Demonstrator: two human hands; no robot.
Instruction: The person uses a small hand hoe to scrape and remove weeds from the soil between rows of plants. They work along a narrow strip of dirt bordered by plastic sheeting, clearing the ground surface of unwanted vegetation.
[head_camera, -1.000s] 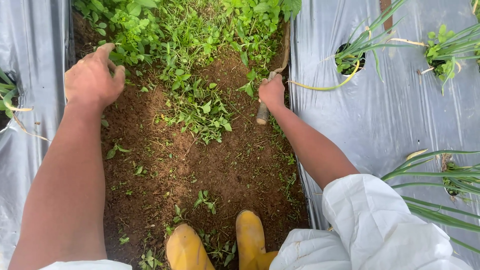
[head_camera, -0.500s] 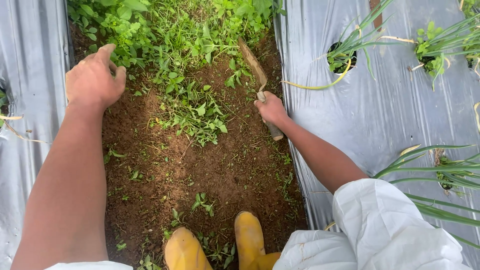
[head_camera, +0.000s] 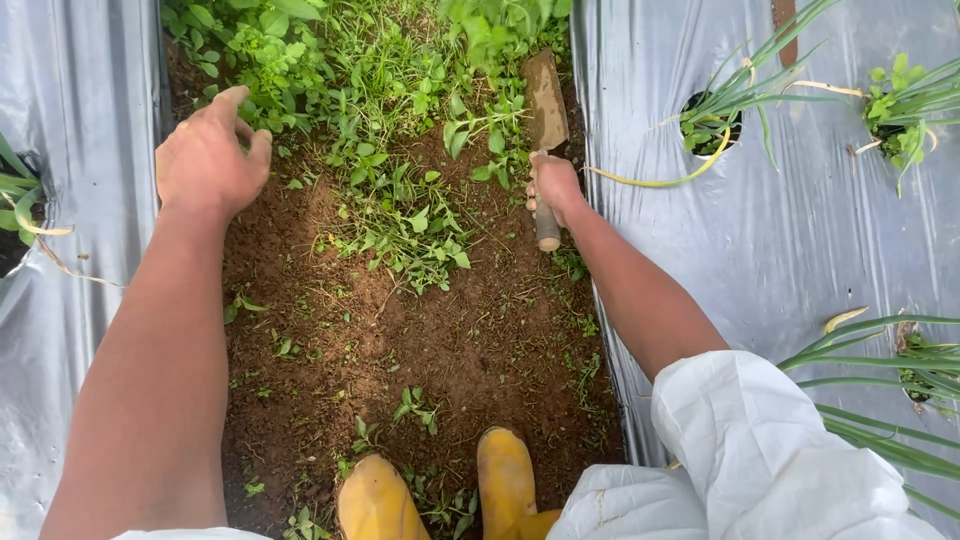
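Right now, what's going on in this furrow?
A person crouches over a soil strip between two plastic-covered beds. The right hand grips a short hoe, its blade up among the weeds. The left hand hovers open at the weed edge, holding nothing. Yellow boots stand on the mostly bare soil nearer the person.

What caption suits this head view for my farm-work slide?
Right hand grips a flat-bladed hand tool over weeds; left hand hovers open above the soil furrow.
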